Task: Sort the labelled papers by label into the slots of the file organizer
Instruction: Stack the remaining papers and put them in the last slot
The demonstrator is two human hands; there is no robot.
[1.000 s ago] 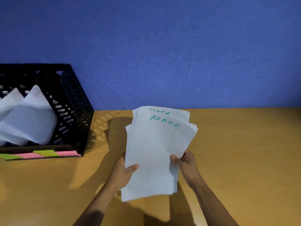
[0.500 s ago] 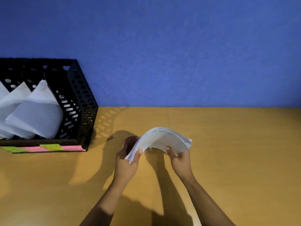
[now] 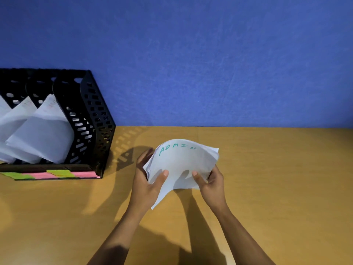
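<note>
A small stack of white papers (image 3: 183, 161), its top sheet marked ADMIN in green, arches upward above the wooden table. My left hand (image 3: 148, 180) grips its left edge, thumb on top and fingers behind. My right hand (image 3: 211, 183) grips the right edge the same way. The black perforated file organizer (image 3: 95, 119) stands at the far left against the blue wall. Bent white sheets (image 3: 44, 136) lean out of its slots, while the rightmost slot looks dark with no paper showing. Green and pink sticky labels (image 3: 57, 174) line its front base.
The wooden table (image 3: 277, 178) stretches wide to the right and in front of my hands. A blue wall (image 3: 210, 64) closes off the back edge. The organizer's left part is cut off by the frame.
The stack was held flat and upright facing me, then dropped low and bowed into an arch. It now tilts back so the ADMIN label shows again.
</note>
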